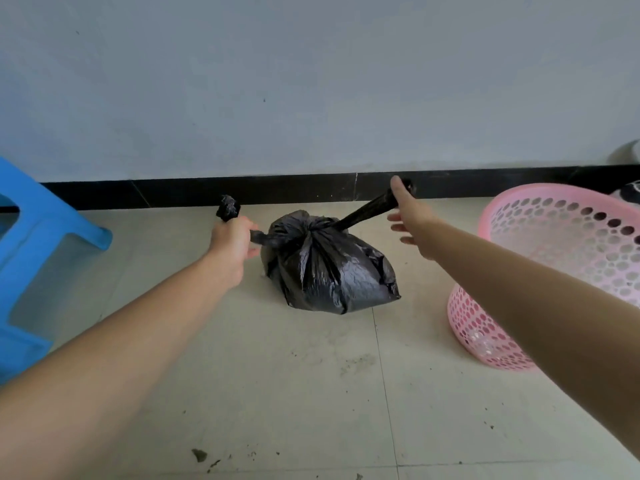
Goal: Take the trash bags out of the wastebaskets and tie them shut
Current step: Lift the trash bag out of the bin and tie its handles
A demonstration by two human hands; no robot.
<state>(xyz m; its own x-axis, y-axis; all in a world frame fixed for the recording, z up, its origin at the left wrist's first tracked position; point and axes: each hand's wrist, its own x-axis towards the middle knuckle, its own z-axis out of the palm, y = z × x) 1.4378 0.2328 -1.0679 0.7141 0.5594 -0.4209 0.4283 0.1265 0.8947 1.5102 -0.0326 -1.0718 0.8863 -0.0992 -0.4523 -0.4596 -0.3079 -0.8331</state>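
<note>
A full black trash bag [329,268] sits on the tiled floor near the wall, its neck gathered into a knot on top. Two twisted tails stick out from the knot, one to each side. My left hand [233,245] is a fist around the left tail, whose crumpled end pokes up above my knuckles. My right hand [412,220] pinches the right tail between thumb and palm, with the other fingers spread; that tail is pulled taut up to the right. A pink perforated wastebasket [485,323] stands tilted at the right, without a bag in it.
A blue plastic stool [41,244] stands at the left. A black baseboard [294,188] runs along the wall behind the bag. Bits of dirt lie on the floor tiles [277,393] in front. A dark object shows at the far right edge.
</note>
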